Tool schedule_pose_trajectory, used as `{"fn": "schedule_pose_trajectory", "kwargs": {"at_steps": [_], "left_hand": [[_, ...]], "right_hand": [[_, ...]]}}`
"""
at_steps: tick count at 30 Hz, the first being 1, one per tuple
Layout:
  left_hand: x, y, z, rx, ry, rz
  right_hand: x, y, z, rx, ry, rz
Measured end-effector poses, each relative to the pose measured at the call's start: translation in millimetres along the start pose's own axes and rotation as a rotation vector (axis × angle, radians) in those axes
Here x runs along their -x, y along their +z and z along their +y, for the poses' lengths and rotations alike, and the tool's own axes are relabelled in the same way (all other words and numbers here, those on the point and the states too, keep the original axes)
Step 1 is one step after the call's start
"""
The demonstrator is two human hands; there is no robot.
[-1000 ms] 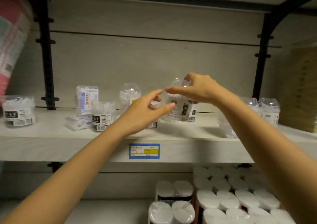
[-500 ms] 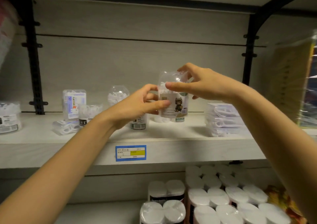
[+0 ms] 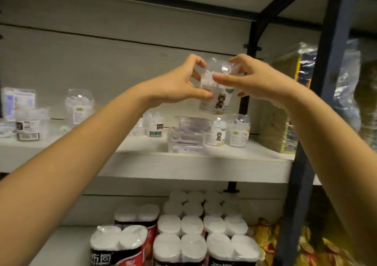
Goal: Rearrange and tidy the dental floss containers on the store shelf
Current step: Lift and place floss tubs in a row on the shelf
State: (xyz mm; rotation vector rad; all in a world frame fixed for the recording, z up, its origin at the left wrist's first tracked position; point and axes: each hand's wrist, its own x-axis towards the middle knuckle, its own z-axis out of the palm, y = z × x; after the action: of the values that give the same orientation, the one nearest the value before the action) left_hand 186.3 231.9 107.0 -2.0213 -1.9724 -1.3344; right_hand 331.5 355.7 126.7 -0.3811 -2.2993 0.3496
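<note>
A clear dome-lidded floss jar with a cat label (image 3: 219, 100) hangs in the air above the shelf (image 3: 183, 163), tilted a little. My left hand (image 3: 175, 84) pinches its left side and my right hand (image 3: 253, 82) grips its lid and right side. Right below it stands a stack of flat clear floss packs (image 3: 186, 137). Beside the stack are a second cat-label jar (image 3: 217, 134) and a yellow-label jar (image 3: 239, 131). Further left stand a small dark-label jar (image 3: 156, 126), a tall jar (image 3: 79, 106), a short tub (image 3: 30, 123) and a blue-label box (image 3: 18, 102).
A dark metal upright (image 3: 318, 110) runs down the right, with bagged goods (image 3: 285, 110) behind it. The lower shelf holds wrapped packs of white rolls (image 3: 193, 235) and some colourful packets (image 3: 271, 237) at the right.
Both hands have lifted the cat-label jar higher off the shelf and carried it to the right, over the stack of flat packs. The view has swung right and down.
</note>
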Motion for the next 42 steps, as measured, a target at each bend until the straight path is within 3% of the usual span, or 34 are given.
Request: {"fn": "schedule_pose_trajectory", "kwargs": {"at_steps": [4,11,18,25,27,31,33,42], "left_hand": [[-12.3,29.3,13.3,-0.107,-0.037,0.008],[-11.0,46.1,-6.6,-0.635,-0.202,-0.227],[1.0,38.7,-28.5,-0.476,-0.188,-0.233],[2.1,34.3,-36.3,-0.387,-0.182,-0.237],[6.6,32.6,-36.6,-0.365,-0.157,-0.121],[23.7,26.8,-39.6,-0.264,-0.006,0.390],[37.6,20.2,-44.6,-0.237,0.003,0.560],[111.9,-28.0,-86.2,-0.286,-0.169,0.635]], "right_hand": [[4.7,-11.2,32.7,0.072,0.013,-0.054],[3.9,5.3,76.4,0.129,0.110,-0.185],[5.3,44.2,99.4,0.093,0.184,-0.304],[-0.2,62.3,96.2,0.170,0.183,-0.276],[4.3,60.7,92.9,0.204,0.157,-0.209],[23.6,48.3,84.6,0.084,-0.006,0.122],[35.7,42.3,79.9,0.001,-0.043,0.197],[58.4,57.5,24.2,-0.055,-0.158,0.124]]}}
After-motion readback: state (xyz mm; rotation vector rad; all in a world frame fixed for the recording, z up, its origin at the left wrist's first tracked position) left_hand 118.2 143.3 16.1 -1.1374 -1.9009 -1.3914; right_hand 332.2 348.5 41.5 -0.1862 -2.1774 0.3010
